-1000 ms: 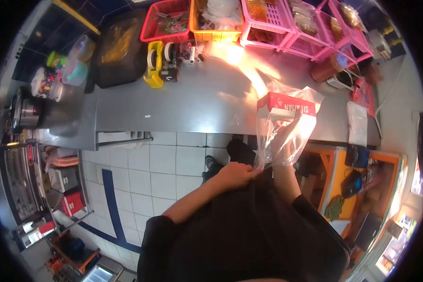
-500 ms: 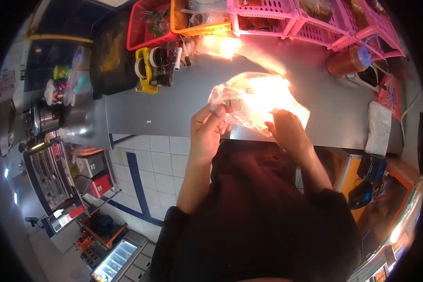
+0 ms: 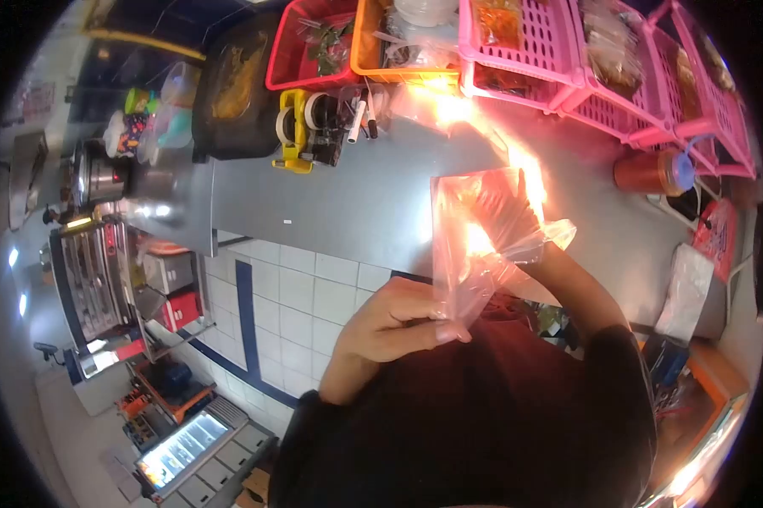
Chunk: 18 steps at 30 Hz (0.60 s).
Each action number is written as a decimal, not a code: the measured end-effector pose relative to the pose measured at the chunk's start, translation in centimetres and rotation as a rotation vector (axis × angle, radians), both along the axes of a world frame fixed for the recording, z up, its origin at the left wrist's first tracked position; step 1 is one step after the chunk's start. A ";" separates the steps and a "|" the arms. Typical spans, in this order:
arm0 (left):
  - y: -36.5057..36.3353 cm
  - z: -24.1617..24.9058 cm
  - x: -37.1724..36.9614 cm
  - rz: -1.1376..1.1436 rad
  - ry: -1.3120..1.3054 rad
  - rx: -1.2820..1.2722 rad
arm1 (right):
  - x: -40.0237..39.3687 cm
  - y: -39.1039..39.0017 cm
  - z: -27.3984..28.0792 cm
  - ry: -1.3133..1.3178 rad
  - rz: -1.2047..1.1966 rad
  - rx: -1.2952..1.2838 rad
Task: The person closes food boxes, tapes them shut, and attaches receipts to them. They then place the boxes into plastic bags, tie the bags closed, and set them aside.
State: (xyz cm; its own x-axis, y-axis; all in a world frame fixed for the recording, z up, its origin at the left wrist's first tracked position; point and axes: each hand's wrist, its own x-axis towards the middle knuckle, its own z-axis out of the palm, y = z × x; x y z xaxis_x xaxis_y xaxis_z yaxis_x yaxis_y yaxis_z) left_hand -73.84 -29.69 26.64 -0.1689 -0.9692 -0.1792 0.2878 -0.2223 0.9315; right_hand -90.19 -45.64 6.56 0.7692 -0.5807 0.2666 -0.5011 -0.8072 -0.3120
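A clear plastic bag (image 3: 462, 245) hangs in front of me above the steel counter, its film glaring with pinkish light. My left hand (image 3: 398, 320) pinches the bag's lower left edge between thumb and fingers. My right hand (image 3: 517, 216) is covered by the film and appears to be inside the bag, with the wrist coming out at its right side. Plastic and glare hide the right hand's fingers.
On the steel counter (image 3: 339, 203) stand a yellow tape dispenser (image 3: 292, 131), markers (image 3: 359, 118) and a blue-lidded jar (image 3: 652, 172). Red (image 3: 314, 46), orange (image 3: 369, 51) and pink baskets (image 3: 525, 42) line the back. A black bin-like container (image 3: 233, 102) stands left.
The bag has opened out and stretched downward. My left hand has moved down and right, toward my body, still pinching the bag. My right hand has gone under the film. The view has shifted.
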 end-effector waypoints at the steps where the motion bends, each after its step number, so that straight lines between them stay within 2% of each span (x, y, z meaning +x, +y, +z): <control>1: -0.6 -0.3 0.0 0.000 -0.032 0.002 | -0.3 0.1 1.6 0.010 0.025 -0.012; 3: -1.4 -0.1 0.7 0.018 -0.065 -0.015 | -0.5 -0.8 9.1 0.322 0.265 0.351; 5: -2.6 1.0 2.1 0.051 -0.241 0.194 | 0.3 -2.5 15.6 0.639 0.466 0.708; 6: -2.4 0.9 2.6 0.043 -0.091 0.001 | 0.3 -4.0 16.6 0.381 0.634 0.768; 7: -2.8 1.0 3.7 0.039 -0.089 -0.012 | 0.1 -5.4 17.8 0.119 0.793 0.823; 8: -3.0 1.3 4.9 -0.034 -0.134 -0.040 | 1.8 -6.5 21.8 0.115 0.764 0.784; 10: -4.0 2.1 6.6 -0.088 -0.266 -0.104 | 5.1 -9.1 22.9 -0.123 0.515 0.820; 11: -4.1 1.8 7.7 -0.089 -0.255 -0.118 | 7.5 -10.5 24.4 0.160 0.236 0.752; 12: -4.0 1.2 8.9 -0.121 -0.241 -0.261 | 9.5 -12.7 21.0 -0.048 0.295 0.730; 13: -3.8 0.8 10.1 -0.152 -0.223 -0.402 | 12.4 -14.4 19.7 0.046 0.311 0.680; 14: -3.4 0.7 11.5 -0.254 -0.230 -0.315 | 14.5 -16.6 16.2 0.067 0.318 0.542; 15: -3.3 0.3 12.6 -0.250 -0.216 -0.329 | 16.6 -18.4 12.1 0.140 0.212 0.351; 16: -3.3 -0.2 13.8 -0.249 -0.333 -0.229 | 18.5 -20.1 8.3 0.208 0.112 0.157; 17: -3.2 -0.7 15.1 -0.246 -0.447 -0.125 | 19.4 -22.3 4.7 0.223 0.115 0.147; 18: -3.0 -1.1 16.4 -0.236 -0.434 -0.136 | 19.5 -24.7 1.4 0.445 0.035 0.140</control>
State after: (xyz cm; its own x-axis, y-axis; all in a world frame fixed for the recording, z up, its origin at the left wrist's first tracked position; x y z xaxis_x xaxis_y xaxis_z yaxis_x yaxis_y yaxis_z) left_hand -57.47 -32.73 25.54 -0.3235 -0.9332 -0.1564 -0.1756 -0.1032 0.9790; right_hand -70.68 -70.38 7.93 0.8108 -0.5594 -0.1725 -0.5843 -0.7914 -0.1797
